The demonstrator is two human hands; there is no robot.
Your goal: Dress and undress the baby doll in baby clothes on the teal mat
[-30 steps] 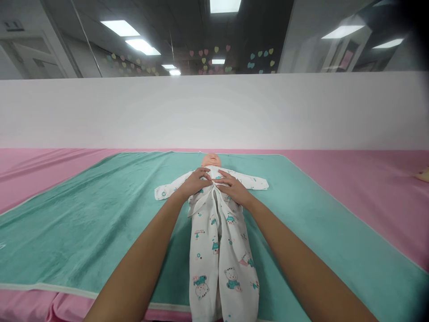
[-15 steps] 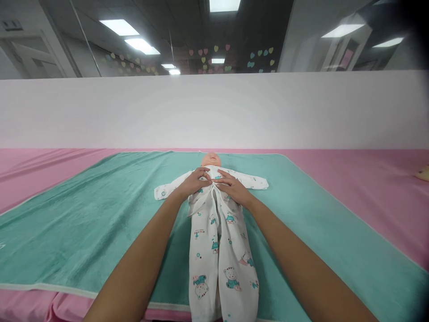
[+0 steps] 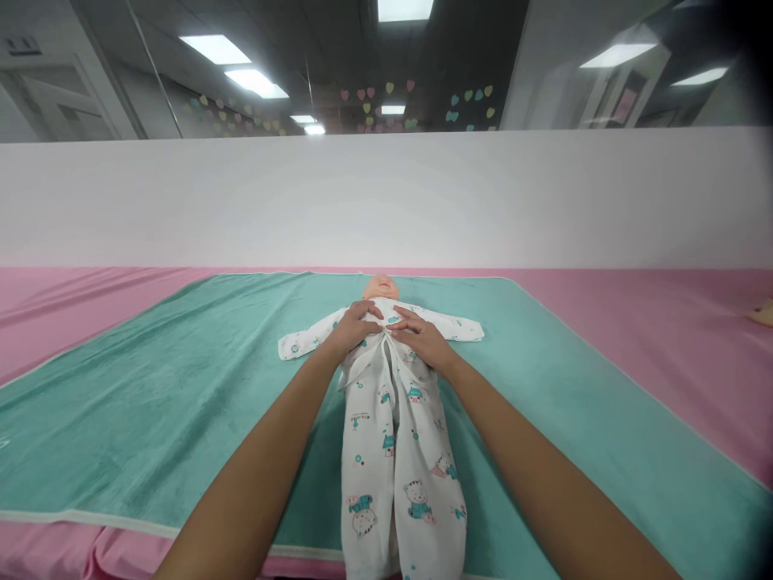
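Note:
A baby doll (image 3: 380, 287) lies on its back, head away from me, in a white baby outfit (image 3: 416, 467) printed with teal and pink bears and houses. The sleeves are spread to both sides, and the legs stretch toward me. My left hand (image 3: 356, 326) rests on the left side of the doll's torso, its fingers apart and lying on the cloth. Opposite it, my right hand (image 3: 421, 337) lies with outstretched fingers on the garment's right side. Between the hands, white cloth ties (image 3: 385, 337) meet at the waist, above a slit running down between the legs.
Under the doll is a teal blanket (image 3: 181, 403) with a pale edge, spread over a pink sheet (image 3: 634, 338). Behind stands a low white wall (image 3: 386, 201) with dark glass above it. A yellowish object (image 3: 762, 312) is partly visible at the far right.
Both hands stay on the doll's torso. Their fingertips have shifted slightly, with the right fingers drawn a little to the right. The doll and blanket look the same.

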